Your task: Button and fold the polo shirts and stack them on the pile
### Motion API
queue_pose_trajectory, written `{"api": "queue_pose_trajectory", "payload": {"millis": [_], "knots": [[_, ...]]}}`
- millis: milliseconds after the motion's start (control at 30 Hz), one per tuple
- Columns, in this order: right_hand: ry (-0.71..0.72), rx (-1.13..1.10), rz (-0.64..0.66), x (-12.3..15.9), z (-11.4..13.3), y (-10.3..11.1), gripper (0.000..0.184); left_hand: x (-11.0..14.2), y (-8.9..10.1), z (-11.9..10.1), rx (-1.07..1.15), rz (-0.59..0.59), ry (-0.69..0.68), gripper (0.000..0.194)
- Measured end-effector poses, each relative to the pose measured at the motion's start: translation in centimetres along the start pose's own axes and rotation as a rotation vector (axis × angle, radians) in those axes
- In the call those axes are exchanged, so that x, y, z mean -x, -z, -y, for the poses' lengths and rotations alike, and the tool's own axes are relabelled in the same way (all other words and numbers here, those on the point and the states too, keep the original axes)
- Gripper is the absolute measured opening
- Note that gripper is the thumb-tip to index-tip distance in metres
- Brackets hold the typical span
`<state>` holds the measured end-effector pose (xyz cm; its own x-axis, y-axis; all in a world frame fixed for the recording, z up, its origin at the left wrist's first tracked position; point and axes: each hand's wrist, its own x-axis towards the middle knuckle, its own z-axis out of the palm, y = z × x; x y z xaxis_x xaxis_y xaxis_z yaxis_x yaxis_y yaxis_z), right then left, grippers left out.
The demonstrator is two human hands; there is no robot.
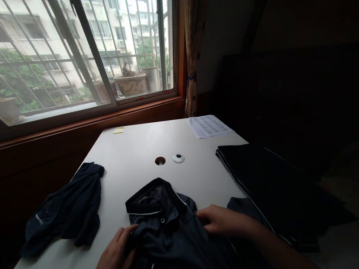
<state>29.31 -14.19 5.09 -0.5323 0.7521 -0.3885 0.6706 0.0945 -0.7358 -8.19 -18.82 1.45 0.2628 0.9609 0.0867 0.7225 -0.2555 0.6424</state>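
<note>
A dark navy collared shirt (pixel 166 222) with thin white piping lies on the white table (pixel 135 148) right in front of me, collar pointing away. My left hand (pixel 114 258) rests on its left side with the fingers laid over the fabric. On the shirt's right shoulder area, my right hand (pixel 220 221) has its fingers curled into the cloth just right of the collar.
A crumpled dark garment (pixel 68 209) lies at the table's left edge. A folded dark garment with white trim (pixel 269 184) sits at the right. A cable hole (pixel 160 161), its white cap (pixel 178 158), a printed sheet (pixel 207 125) and a yellow note (pixel 118 130) lie farther back, below the window.
</note>
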Motion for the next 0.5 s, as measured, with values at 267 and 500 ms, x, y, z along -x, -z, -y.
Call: {"api": "queue_pose_trajectory", "payload": {"millis": [267,500], "knots": [[0.007,-0.298,0.083,0.7,-0.8,1.2,0.032,-1.1,1.1,1.5,-0.009,-0.097,-0.053,0.035],[0.057,-0.602,0.274,2.5,-0.5,0.5,0.056,-1.7,3.9,4.8,-0.072,-0.343,0.009,0.048]]}}
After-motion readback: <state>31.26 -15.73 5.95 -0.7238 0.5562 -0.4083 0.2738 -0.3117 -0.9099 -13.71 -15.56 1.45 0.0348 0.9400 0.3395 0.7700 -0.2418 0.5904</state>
